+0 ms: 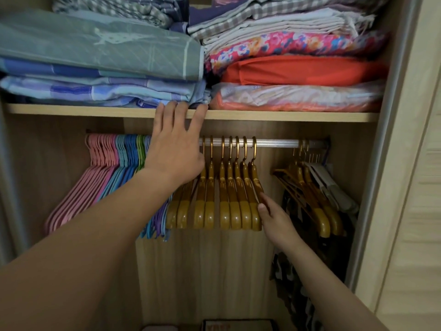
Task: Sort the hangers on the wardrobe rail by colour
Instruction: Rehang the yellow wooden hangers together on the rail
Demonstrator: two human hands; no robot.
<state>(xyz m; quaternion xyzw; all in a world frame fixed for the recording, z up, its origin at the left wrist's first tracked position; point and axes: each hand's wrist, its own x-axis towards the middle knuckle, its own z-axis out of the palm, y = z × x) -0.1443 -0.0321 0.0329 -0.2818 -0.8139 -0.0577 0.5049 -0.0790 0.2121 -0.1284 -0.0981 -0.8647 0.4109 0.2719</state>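
Note:
A metal rail (274, 142) runs across the wardrobe. From the left it carries pink hangers (95, 177), then blue hangers (124, 168), a few green hangers (141, 154) and purple ones partly hidden behind my left arm. Several golden-brown hangers (229, 199) hang in the middle. More golden-brown hangers (310, 187) hang at the far right with clothes. My left hand (176, 149) is raised in front of the rail, fingers straight, its fingertips at the shelf edge. My right hand (272, 216) touches the shoulder of the rightmost middle hanger with thumb and fingers.
The wooden shelf (286, 115) above the rail holds stacks of folded bedding (102, 58). Dark patterned clothes (298, 271) hang at the right. A sliding door frame (386, 163) bounds the right side. A box (238, 326) lies on the wardrobe floor.

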